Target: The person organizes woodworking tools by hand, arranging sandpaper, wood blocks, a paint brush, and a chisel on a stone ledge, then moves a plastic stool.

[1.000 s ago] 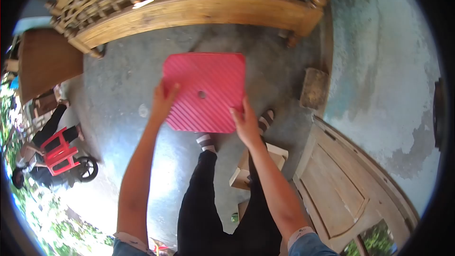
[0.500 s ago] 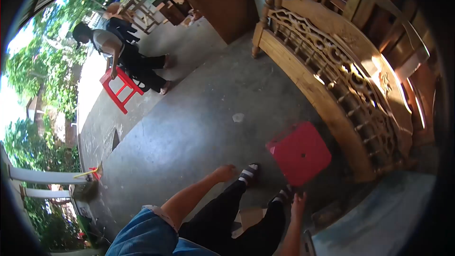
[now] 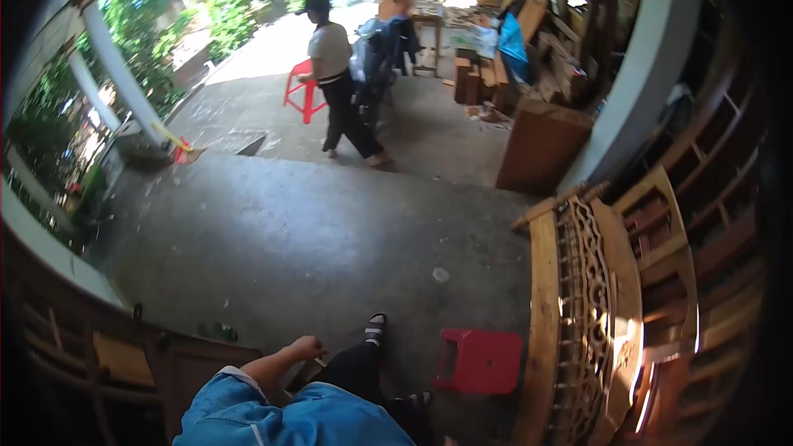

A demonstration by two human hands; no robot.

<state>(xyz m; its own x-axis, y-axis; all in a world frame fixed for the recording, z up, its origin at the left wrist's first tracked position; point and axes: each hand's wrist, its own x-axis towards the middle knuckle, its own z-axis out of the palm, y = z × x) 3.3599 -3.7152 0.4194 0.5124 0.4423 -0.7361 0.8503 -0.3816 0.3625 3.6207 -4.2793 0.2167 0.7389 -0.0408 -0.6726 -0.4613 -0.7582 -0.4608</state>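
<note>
My left hand (image 3: pixel 307 348) hangs in front of my blue shirt, above my dark trouser leg. Its fingers look loosely curled, and I see nothing held in them. Only a small bit of my right hand (image 3: pixel 450 441) shows at the bottom edge; its fingers are hidden. Nearest to it is a red plastic stool (image 3: pixel 487 362) on the concrete floor, right of my feet, with no hand touching it.
Along the right stands a carved wooden bench or bed panel (image 3: pixel 585 306). A person (image 3: pixel 334 58) ahead carries another red stool (image 3: pixel 306 92). Behind are a brown wooden board (image 3: pixel 541 147), wood pieces and a white pillar (image 3: pixel 632 66). Wooden furniture (image 3: pixel 198 363) stands at lower left.
My view has turned and lifted toward the yard. The person with the red stool has moved and now stands more upright. My right hand has dropped almost out of view.
</note>
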